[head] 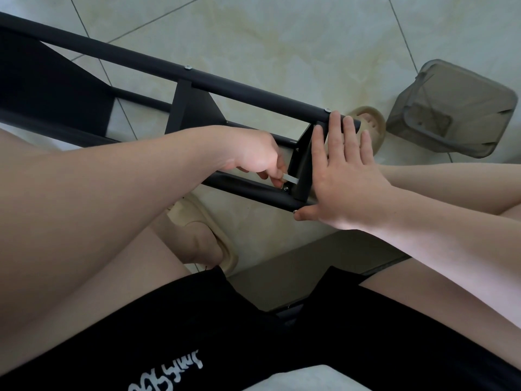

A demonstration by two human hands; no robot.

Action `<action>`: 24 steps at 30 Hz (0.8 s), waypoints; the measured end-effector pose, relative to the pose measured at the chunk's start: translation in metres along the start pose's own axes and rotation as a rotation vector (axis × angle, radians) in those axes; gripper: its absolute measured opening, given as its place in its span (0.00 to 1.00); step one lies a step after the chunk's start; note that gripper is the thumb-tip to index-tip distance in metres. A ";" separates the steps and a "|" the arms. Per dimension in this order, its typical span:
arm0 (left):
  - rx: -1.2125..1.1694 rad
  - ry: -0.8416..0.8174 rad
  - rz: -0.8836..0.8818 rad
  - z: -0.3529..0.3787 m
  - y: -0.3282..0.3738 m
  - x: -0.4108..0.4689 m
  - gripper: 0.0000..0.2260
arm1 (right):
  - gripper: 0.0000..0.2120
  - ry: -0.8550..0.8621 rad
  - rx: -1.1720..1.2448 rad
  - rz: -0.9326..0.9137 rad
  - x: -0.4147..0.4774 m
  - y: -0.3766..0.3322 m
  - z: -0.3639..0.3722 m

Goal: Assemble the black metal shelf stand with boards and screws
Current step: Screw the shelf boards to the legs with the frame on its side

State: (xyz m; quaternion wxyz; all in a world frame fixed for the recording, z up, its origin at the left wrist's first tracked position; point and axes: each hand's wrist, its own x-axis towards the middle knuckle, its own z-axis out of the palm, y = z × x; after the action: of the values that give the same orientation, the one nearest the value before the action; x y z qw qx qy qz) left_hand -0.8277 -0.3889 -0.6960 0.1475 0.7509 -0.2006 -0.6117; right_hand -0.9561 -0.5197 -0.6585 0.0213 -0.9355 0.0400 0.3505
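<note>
The black metal shelf stand point(248, 93) lies on its side across the tiled floor, its tubes running from upper left to centre right. Black boards point(194, 108) sit between the tubes. My left hand point(253, 153) pinches a small flat silver wrench point(290, 179) at a nut on the near tube, next to the end board point(303, 165). My right hand point(344, 170) lies flat with straight fingers against that end board, fingertips reaching the far tube. Its thumb presses a screw head point(296, 212) on the near tube's outer side.
A grey translucent plastic bin point(456, 108) lies tipped on the floor at the right. Beige slippers are on my feet, one under the frame point(203, 218) and one beyond its end point(369, 122). My bare legs and black shorts fill the lower part of the view.
</note>
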 end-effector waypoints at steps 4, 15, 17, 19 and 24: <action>0.064 0.003 0.020 0.002 -0.001 0.000 0.09 | 0.67 0.000 0.000 0.000 0.000 0.000 0.000; 0.174 0.005 0.031 0.005 -0.002 0.002 0.04 | 0.67 -0.004 -0.004 0.003 0.000 0.000 -0.001; 0.209 0.042 0.056 0.002 0.000 0.002 0.04 | 0.67 -0.004 0.002 0.000 0.001 0.000 -0.001; 0.243 0.078 0.087 -0.002 0.003 0.000 0.06 | 0.67 -0.001 0.000 -0.002 0.001 0.000 0.000; 0.291 0.146 0.129 -0.003 0.009 -0.002 0.07 | 0.67 0.008 -0.001 -0.004 0.000 0.000 0.000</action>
State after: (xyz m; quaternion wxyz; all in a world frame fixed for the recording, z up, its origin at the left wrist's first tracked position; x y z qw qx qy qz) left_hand -0.8262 -0.3955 -0.6891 0.0904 0.7923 -0.3238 -0.5091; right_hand -0.9559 -0.5201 -0.6589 0.0213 -0.9370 0.0383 0.3465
